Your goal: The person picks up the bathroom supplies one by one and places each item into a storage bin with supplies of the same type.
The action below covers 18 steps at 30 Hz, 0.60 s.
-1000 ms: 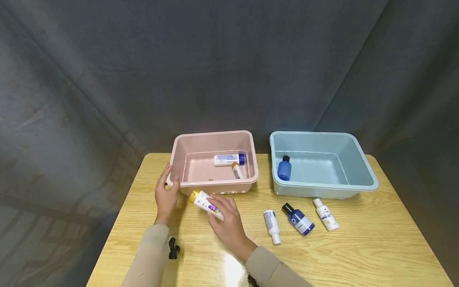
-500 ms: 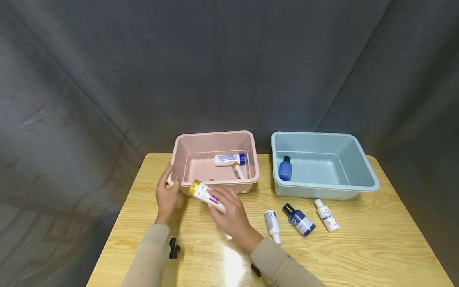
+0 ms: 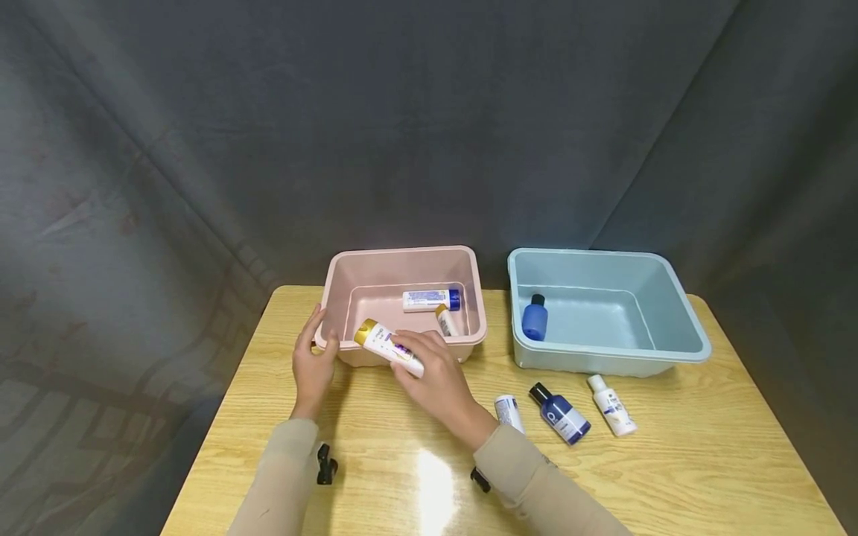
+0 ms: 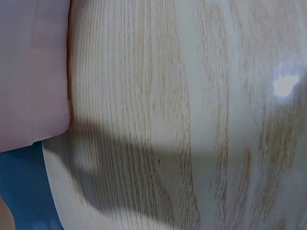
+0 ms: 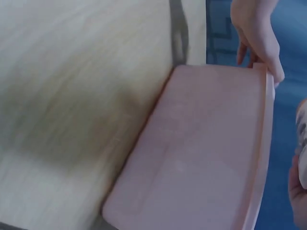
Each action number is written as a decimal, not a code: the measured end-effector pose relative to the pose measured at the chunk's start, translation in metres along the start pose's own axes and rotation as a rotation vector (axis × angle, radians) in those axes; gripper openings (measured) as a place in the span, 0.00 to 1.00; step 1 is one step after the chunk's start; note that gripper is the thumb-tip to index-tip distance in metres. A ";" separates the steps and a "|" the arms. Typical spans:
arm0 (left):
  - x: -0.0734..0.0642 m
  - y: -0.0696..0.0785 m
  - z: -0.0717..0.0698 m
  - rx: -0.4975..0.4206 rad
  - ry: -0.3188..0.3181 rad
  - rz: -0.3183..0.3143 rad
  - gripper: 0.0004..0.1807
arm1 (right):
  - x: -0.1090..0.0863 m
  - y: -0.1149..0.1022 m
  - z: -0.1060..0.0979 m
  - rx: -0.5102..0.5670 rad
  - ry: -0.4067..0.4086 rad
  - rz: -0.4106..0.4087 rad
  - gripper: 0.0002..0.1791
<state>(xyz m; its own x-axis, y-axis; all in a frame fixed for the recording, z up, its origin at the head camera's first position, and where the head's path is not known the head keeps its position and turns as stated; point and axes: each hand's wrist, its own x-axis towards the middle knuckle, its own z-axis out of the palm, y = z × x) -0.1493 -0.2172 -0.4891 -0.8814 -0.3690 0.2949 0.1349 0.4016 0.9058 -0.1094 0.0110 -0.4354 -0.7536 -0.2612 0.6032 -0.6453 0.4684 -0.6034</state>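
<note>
In the head view my right hand holds a white shampoo bottle with a gold cap and purple label. The bottle is tilted, its cap end over the front rim of the pink bin. At that bin's front left corner, my left hand grips the rim; the right wrist view shows its fingers on the corner. Inside the pink bin lie a white bottle with a blue cap and a smaller gold-capped white bottle. The right wrist view catches only part of the held bottle.
Right of the pink bin stands a light blue bin containing a blue bottle with a black cap. Before it on the wooden table lie a dark blue bottle, a white bottle and another white bottle, partly hidden by my right arm.
My right hand has raised the gold-capped bottle from in front of the pink bin to its front rim. My left hand stays on the bin's corner.
</note>
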 end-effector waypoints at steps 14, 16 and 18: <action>-0.001 -0.001 0.000 0.014 0.000 -0.010 0.25 | 0.035 -0.002 -0.011 -0.051 -0.093 0.092 0.24; -0.001 -0.001 0.000 0.018 -0.001 -0.011 0.25 | 0.038 -0.002 -0.012 -0.070 -0.105 0.093 0.24; 0.000 0.000 0.000 0.019 -0.002 -0.012 0.26 | 0.041 -0.001 -0.012 -0.086 -0.115 0.086 0.24</action>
<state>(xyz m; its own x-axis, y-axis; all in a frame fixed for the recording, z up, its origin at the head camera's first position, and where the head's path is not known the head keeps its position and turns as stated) -0.1493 -0.2170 -0.4893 -0.8836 -0.3725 0.2837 0.1157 0.4135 0.9031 -0.1384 0.0101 -0.4035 -0.8181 -0.3093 0.4847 -0.5684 0.5627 -0.6002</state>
